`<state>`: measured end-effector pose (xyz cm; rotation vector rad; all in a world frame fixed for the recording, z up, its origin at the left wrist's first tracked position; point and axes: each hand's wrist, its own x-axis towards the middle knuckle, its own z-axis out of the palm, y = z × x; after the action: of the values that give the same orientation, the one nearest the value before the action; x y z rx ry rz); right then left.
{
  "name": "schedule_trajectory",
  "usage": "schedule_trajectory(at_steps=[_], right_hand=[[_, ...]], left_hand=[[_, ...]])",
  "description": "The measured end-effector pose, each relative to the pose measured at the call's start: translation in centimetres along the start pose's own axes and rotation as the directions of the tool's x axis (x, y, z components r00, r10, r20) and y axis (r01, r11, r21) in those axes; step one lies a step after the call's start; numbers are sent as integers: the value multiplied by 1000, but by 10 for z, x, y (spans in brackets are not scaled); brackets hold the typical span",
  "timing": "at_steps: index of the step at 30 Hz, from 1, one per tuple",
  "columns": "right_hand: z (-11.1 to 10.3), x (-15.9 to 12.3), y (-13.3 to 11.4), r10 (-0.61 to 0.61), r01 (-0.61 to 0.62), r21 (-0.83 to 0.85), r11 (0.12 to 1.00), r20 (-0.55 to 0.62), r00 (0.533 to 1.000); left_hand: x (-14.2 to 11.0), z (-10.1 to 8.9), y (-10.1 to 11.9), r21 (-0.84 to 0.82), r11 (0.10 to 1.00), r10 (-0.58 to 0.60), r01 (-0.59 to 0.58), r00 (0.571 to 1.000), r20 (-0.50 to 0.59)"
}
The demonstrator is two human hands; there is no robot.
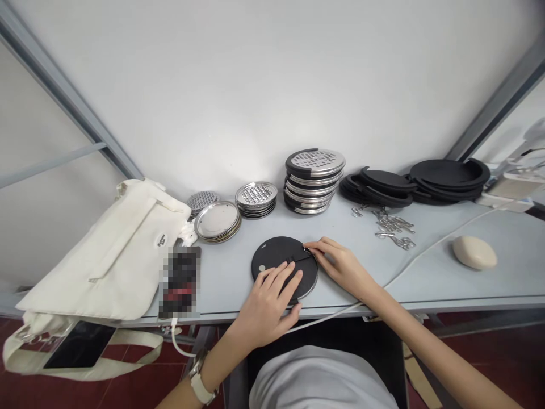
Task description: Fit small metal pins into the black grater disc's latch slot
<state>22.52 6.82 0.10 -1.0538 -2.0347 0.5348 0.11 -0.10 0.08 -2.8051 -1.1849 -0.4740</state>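
Note:
A round black disc (276, 255) with a thin silvery edge at its front right lies on the table in front of me. My left hand (272, 301) rests across its front part, fingers spread and stretched out flat. At the disc's upper right edge my right hand (334, 261) is closed in a pinch on a small metal clip (305, 249), mostly covered by the fingertips. Similar loose metal clips (394, 224) lie in a small heap farther right. Behind the disc stands a tall stack of round graters (315, 165) with black rims.
At the back left are stacked grater plates (256, 196) and plain metal discs (218, 220). Black round holders (447, 173) are piled at the back right. A white bag (114, 250), a pixelated phone (181, 281), a white cable (417, 255) and a cream rounded object (474, 253) also lie here.

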Motion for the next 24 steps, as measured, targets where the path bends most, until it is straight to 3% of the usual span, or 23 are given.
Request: schedule_trajectory(at_steps=[24], right_hand=[[-4, -3, 1, 17, -16, -16, 1000, 62, 998]], left_hand=[[1, -1, 0, 2, 1000, 4, -4, 1000, -15]])
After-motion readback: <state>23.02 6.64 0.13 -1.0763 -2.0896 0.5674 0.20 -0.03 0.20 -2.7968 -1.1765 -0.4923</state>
